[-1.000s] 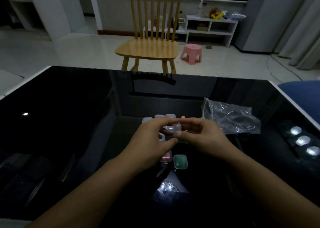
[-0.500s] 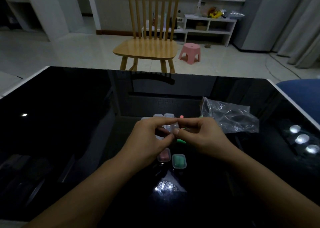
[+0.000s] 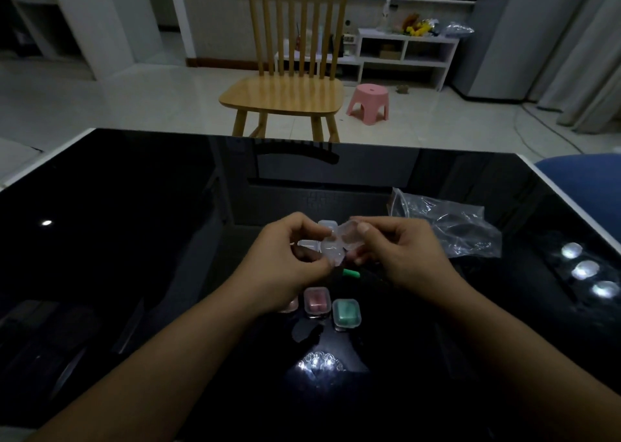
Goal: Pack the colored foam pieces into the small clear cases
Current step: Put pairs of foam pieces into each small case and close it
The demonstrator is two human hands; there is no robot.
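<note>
Head view: left hand [image 3: 285, 263] and right hand [image 3: 400, 253] each grip the opened clear case [image 3: 339, 246]; no writing readable

Left hand [image 3: 285, 263] and right hand [image 3: 400, 253] pinching an opened clear case [image 3: 339, 246] above black desk [image 3: 134, 240]. Below: closed pink-filled case [image 3: 316, 302], green-filled case [image 3: 346, 313], loose green foam piece [image 3: 351, 273]. Right: crumpled plastic bag [image 3: 450, 226].

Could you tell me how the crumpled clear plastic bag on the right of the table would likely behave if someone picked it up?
The crumpled clear plastic bag would probably flop and sag, since it lies creased on the glossy black table. It looks thin and see-through, so likely very light. On that smooth top it may slide if nudged.
</note>
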